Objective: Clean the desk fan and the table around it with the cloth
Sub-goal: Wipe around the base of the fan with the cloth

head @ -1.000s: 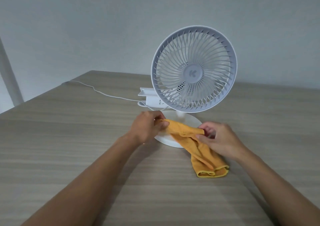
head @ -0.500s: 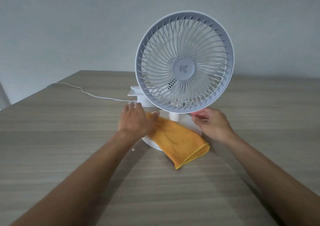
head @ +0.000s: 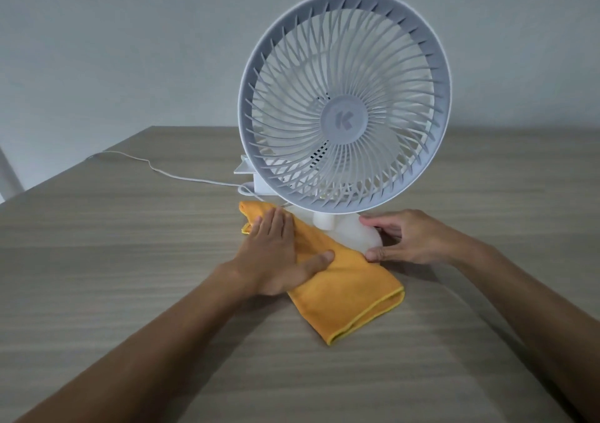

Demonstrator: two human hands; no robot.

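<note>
One fan (head: 344,104) on table (head: 130,260), one cloth (head: 344,296) draped over its base (head: 360,237); left hand (head: 276,257) flat on cloth, fingers straight, right hand (head: 409,240) fingers curled gripping base rim.

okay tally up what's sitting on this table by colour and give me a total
White: 3, the desk fan, the power strip behind it, the cord
Orange: 1, the cloth lying over the fan's base and the table
Total: 4
</note>
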